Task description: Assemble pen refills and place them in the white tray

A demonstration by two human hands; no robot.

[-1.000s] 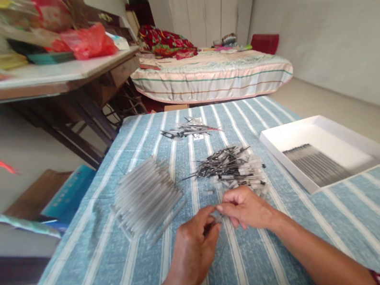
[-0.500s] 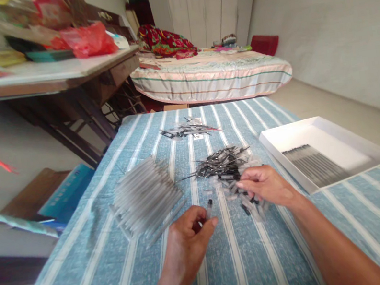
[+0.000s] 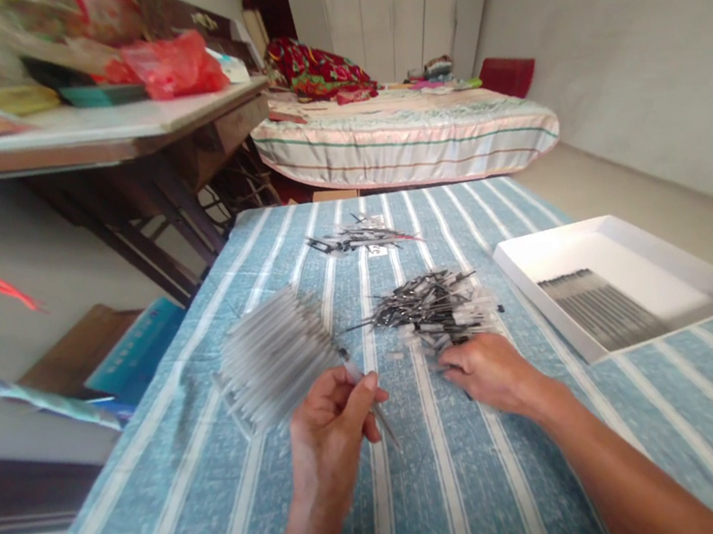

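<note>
My left hand (image 3: 337, 416) is closed round a slim clear pen (image 3: 351, 366). Its black end points up and away, and its thin lower end sticks out below my fingers. My right hand (image 3: 487, 373) reaches into the near side of a heap of small black and clear pen parts (image 3: 434, 301). The fingertips there are pinched together, and what they grip, if anything, is hidden. Left of the heap lies a stack of clear pen barrels (image 3: 275, 353), close beyond my left hand.
A white open box (image 3: 685, 312) on the right holds a row of dark-tipped pens (image 3: 600, 308). Farther back on the striped cloth (image 3: 249, 522) lies a smaller pile of thin parts (image 3: 358, 237). A cluttered side table (image 3: 168, 121) stands at left, a bed (image 3: 408, 131) beyond.
My left hand has shifted left and turned, so the pen's thin lower end now shows. My right hand has moved down into the near part of the heap. The view has shifted slightly.
</note>
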